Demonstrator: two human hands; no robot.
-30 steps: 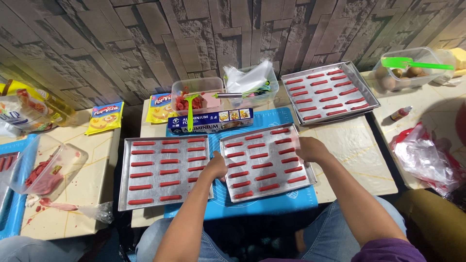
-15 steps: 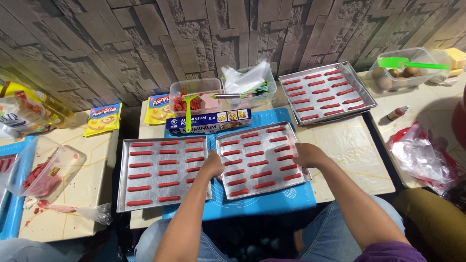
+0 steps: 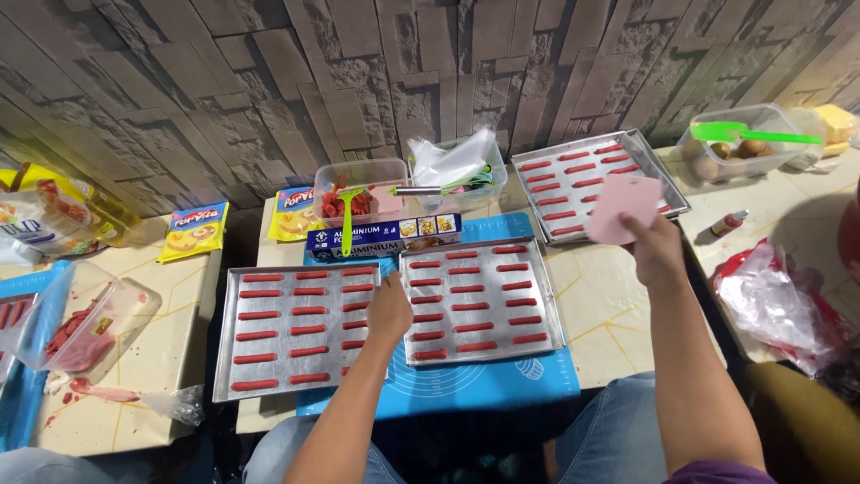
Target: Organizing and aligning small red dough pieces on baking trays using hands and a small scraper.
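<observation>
My left hand [image 3: 390,309] rests on the left rim of the middle metal tray [image 3: 488,356], in the gap next to the left tray [image 3: 222,332]. Both trays carry rows of short red piped strips, and the middle one lies flat on a blue silicone mat [image 3: 502,385]. Farther right, my right hand [image 3: 654,249] is raised and holds a flat pink scraper [image 3: 623,208] in front of a third tray [image 3: 573,148] of red strips at the back right.
A blue foil box [image 3: 385,237], a tub of red pieces with a green spatula [image 3: 358,193] and a tub of bags [image 3: 457,170] stand behind the trays. Eggs in a tub [image 3: 743,148], a small bottle [image 3: 726,224] and a red-stained bag [image 3: 770,300] lie right; a stained container [image 3: 76,323] lies left.
The middle tray, held tilted by both hands, now lies flat and square on the mat. My right hand left it, moved right and up, and now holds the pink scraper.
</observation>
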